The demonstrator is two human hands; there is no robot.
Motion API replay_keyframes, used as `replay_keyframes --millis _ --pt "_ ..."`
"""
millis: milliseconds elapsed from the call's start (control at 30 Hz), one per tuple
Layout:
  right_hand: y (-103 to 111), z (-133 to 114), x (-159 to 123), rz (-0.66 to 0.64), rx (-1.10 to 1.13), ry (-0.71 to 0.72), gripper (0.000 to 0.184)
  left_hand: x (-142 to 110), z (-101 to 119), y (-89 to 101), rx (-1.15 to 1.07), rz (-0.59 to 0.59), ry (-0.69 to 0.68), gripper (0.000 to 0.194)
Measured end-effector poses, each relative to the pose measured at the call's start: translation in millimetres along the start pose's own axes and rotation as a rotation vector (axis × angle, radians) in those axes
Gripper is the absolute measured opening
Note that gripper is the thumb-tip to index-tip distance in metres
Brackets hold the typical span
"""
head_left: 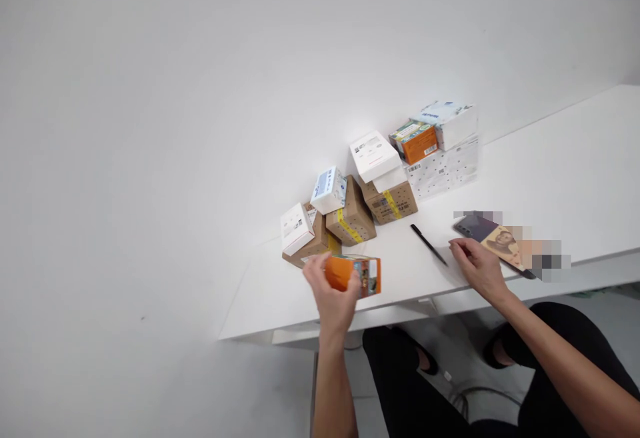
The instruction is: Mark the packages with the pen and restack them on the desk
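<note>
Near the lower centre of the frame, the left hand [333, 298] is clamping its thumb and fingers on one patterned orange box [340, 273], holding it at the near side of the white table [540, 185]. Right of centre, the right hand [477, 268] is curling its fingers loosely between one black pen [427, 243] and one dark phone [470, 226]; whether its thumb and fingertips are meeting, I cannot tell. The phone is lying just beside that hand, its right part hidden by blurring, with one portrait picture [503, 241] showing on it.

Across the centre, three brown boxes [353, 215] are standing in a row, two of them showing yellow tape. One small white box [296, 228] is resting tilted on the leftmost, and one blue-and-white box [327, 189] is leaning on the middle one. White packaging [374, 153] is sitting on the rightmost; whether it is one box or two, I cannot tell. Right of that, one large dotted white box [450, 170] is supporting two more: one orange carton [420, 143] and one pale blue-printed box [453, 125]. Two black-clad legs [407, 391] are showing at the bottom.
</note>
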State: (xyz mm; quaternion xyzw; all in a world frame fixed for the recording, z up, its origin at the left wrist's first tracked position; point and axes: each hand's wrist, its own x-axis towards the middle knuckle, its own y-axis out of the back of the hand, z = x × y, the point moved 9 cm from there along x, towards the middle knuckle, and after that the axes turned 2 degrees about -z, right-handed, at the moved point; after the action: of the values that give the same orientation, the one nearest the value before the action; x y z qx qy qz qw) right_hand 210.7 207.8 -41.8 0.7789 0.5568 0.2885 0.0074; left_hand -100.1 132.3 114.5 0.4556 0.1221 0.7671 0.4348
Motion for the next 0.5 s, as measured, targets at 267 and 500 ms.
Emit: replay_keyframes --millis 267,500 --pt "0 -4 0 -0.015 -0.04 -0.008 0.025 -35 -3 -83.3 0.13 -0.248 0.147 0.045" --pt "-1 2 -1 -0.027 -0.038 -0.027 0.024 -65 -21 -66.0 -0.014 -0.235 0.218 0.058"
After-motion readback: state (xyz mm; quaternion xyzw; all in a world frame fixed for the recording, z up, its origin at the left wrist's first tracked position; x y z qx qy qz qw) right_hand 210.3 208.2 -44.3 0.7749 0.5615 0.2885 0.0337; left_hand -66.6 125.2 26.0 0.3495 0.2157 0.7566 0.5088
